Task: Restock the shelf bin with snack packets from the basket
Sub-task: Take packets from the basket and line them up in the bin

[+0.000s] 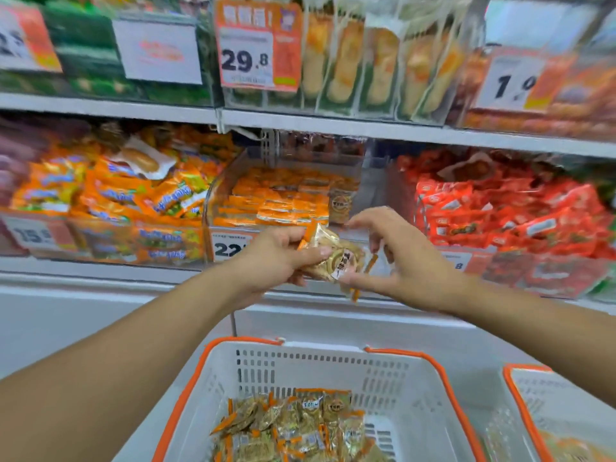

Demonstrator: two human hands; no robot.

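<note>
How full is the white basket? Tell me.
Partly full: snack packets cover only the bottom of the white basket, its slotted walls bare above them.

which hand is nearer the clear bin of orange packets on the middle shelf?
Right. The right hand has fingertips at the clear shelf bin's front right edge. The left hand sits lower in front of the bin, gripping a clear orange-edged snack packet.

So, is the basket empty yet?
No, a pile of snack packets lies in the white basket below the hands.
</note>
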